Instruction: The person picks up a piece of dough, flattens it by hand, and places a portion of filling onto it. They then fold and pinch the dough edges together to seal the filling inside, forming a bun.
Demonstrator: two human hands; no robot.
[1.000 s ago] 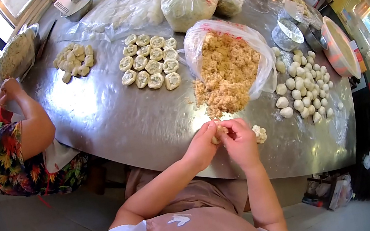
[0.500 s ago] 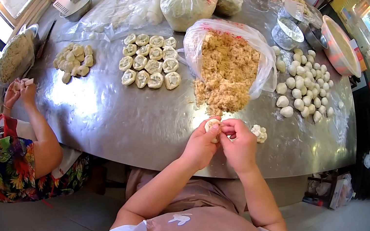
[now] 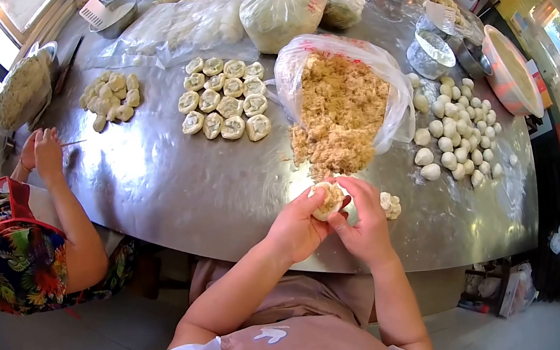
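My left hand (image 3: 298,227) grips the dough (image 3: 330,198), and my right hand (image 3: 366,226) pinches its right edge. It sits between my 2 hands over the tabletop (image 3: 181,185), just nearer me than the filling (image 3: 340,112); roundish, no clear long axis.

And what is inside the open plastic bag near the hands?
A crumbly light-brown mixture lies in the bag, spilling onto the table. Whatever lies beneath its surface is covered.

Pale dough round (image 3: 327,198), open face up, tan crumbly filling (image 3: 333,199) exposed; held in left hand (image 3: 300,224), right hand (image 3: 364,220) against edge.
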